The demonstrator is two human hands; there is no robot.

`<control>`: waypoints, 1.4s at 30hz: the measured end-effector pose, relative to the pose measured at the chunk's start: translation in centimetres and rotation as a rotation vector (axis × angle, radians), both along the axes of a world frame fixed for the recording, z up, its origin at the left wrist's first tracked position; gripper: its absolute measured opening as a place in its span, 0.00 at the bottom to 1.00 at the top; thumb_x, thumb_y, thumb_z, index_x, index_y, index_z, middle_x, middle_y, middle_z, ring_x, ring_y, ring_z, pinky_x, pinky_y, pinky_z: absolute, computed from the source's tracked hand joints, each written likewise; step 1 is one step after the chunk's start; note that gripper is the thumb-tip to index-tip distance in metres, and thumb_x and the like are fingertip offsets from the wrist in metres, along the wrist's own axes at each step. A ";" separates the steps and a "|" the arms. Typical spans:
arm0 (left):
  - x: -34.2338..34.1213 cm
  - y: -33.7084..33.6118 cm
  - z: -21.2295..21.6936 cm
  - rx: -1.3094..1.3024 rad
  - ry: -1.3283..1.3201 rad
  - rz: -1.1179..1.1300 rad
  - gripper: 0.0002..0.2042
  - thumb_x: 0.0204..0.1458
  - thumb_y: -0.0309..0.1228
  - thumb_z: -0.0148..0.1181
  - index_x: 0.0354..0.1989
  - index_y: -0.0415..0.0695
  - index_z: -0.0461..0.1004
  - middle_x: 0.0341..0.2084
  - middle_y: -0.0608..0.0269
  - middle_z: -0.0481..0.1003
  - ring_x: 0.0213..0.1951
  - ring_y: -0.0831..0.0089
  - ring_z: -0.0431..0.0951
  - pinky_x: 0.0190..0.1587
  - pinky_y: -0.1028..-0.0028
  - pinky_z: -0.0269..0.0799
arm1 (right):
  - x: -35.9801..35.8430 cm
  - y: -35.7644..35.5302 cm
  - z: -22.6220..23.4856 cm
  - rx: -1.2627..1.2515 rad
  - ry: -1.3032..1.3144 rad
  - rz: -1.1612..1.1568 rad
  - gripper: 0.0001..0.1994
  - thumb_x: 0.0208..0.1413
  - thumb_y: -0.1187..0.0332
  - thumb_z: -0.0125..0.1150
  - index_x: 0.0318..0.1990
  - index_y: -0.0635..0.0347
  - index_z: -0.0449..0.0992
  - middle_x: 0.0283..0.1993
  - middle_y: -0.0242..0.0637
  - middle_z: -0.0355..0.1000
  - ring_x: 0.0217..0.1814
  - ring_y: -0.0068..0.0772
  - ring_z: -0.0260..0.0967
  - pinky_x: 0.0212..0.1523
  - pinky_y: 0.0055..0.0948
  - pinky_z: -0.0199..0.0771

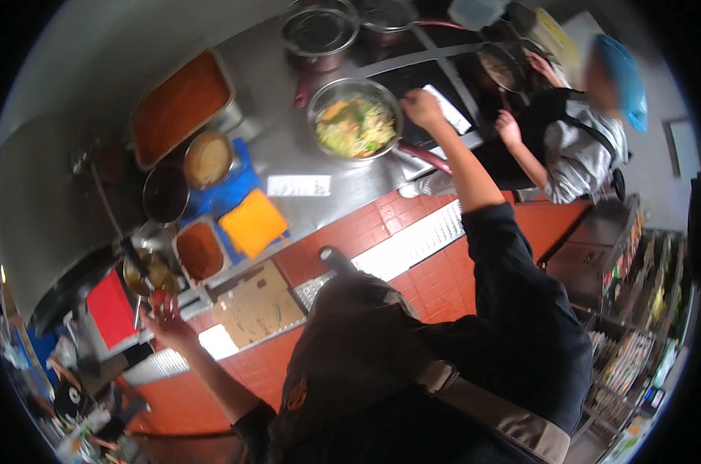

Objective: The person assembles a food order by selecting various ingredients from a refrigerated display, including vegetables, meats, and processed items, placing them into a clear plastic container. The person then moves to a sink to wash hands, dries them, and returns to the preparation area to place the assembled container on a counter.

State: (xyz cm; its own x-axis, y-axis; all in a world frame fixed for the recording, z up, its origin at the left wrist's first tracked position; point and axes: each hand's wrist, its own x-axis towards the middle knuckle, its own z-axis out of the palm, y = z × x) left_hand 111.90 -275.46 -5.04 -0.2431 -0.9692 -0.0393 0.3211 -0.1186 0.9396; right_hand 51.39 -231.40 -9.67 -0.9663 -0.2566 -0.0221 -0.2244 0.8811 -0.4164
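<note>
A pan (pixel 400 108) full of mixed chopped vegetables (pixel 354 127) stands on the steel counter, its dark red handle (pixel 424 157) slanting toward the right. Beside the pan's right rim is my right hand (pixel 423 107), its fingers curled closed; whatever they may hold is hidden. My left hand (pixel 165 315) reaches out at lower left with fingers apart, slightly blurred. Just beyond it sits a metal pot of yellowish liquid (pixel 157 272) with a dark-handled utensil (pixel 134 259) across it. A red cloth (pixel 110 309) lies left of that hand.
An orange cloth (pixel 253 223) and blue cloth (pixel 243 174) lie near several sauce containers. A large tray of red sauce (pixel 184 108) stands behind. Lidded pans (pixel 319 32) occupy the far counter. At right, a co-worker in a blue cap (pixel 625 81) handles another pan (pixel 502 68).
</note>
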 end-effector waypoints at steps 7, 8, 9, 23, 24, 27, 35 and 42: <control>-3.1 -2.7 -0.7 0.183 0.279 -0.199 0.24 0.64 0.38 0.56 0.66 0.42 0.65 0.54 0.45 0.74 0.61 0.53 0.70 0.67 0.55 0.65 | -4.8 -5.0 1.5 0.284 -0.163 0.376 0.13 0.51 0.67 0.62 0.40 0.67 0.81 0.42 0.54 0.79 0.43 0.50 0.80 0.43 0.42 0.80; -3.5 -3.0 -1.0 0.207 0.399 -0.318 0.24 0.63 0.37 0.57 0.65 0.42 0.65 0.55 0.44 0.73 0.62 0.52 0.69 0.67 0.54 0.64 | -4.8 -5.4 2.2 0.283 -0.230 0.367 0.12 0.51 0.69 0.60 0.39 0.69 0.81 0.41 0.55 0.79 0.40 0.49 0.81 0.39 0.41 0.81; -3.8 -3.1 -1.4 0.265 0.493 -0.347 0.24 0.63 0.36 0.57 0.65 0.42 0.65 0.56 0.44 0.72 0.62 0.52 0.68 0.68 0.52 0.63 | -4.8 -5.6 3.0 0.276 -0.300 0.369 0.11 0.51 0.71 0.59 0.38 0.71 0.80 0.39 0.56 0.79 0.36 0.49 0.81 0.35 0.40 0.83; -4.2 -5.2 1.4 0.394 0.878 -0.396 0.08 0.59 0.33 0.61 0.40 0.41 0.72 0.36 0.57 0.70 0.40 0.65 0.68 0.44 0.67 0.66 | -0.6 0.9 4.2 -0.467 -0.457 0.154 0.10 0.51 0.76 0.58 0.40 0.74 0.72 0.32 0.49 0.76 0.26 0.41 0.79 0.21 0.35 0.84; -3.9 -5.1 2.6 0.343 0.777 -0.349 0.09 0.60 0.33 0.60 0.41 0.41 0.73 0.35 0.56 0.71 0.40 0.65 0.69 0.44 0.68 0.66 | 0.2 1.2 4.0 -0.507 -0.454 0.122 0.10 0.51 0.76 0.58 0.39 0.73 0.71 0.32 0.49 0.76 0.26 0.40 0.79 0.21 0.35 0.84; -3.3 -5.7 8.2 0.266 0.571 -0.310 0.09 0.61 0.34 0.59 0.42 0.41 0.74 0.35 0.53 0.73 0.38 0.64 0.72 0.42 0.70 0.69 | 2.2 1.6 3.8 -0.628 -0.421 0.014 0.09 0.51 0.77 0.57 0.39 0.73 0.70 0.33 0.48 0.75 0.27 0.40 0.79 0.20 0.35 0.84; -3.4 -10.1 18.4 0.064 0.250 -0.289 0.12 0.62 0.35 0.59 0.47 0.40 0.73 0.32 0.46 0.74 0.31 0.67 0.71 0.34 0.72 0.70 | 3.8 1.8 8.8 -0.714 -0.191 -0.049 0.05 0.51 0.77 0.57 0.33 0.71 0.70 0.32 0.45 0.75 0.28 0.36 0.79 0.21 0.34 0.84; -4.3 -9.8 21.3 0.063 0.106 -0.290 0.14 0.63 0.36 0.57 0.51 0.42 0.72 0.37 0.44 0.78 0.34 0.66 0.77 0.36 0.73 0.72 | 3.8 1.7 9.4 -0.620 -0.108 -0.132 0.10 0.49 0.73 0.62 0.37 0.70 0.72 0.30 0.43 0.75 0.26 0.33 0.78 0.22 0.34 0.81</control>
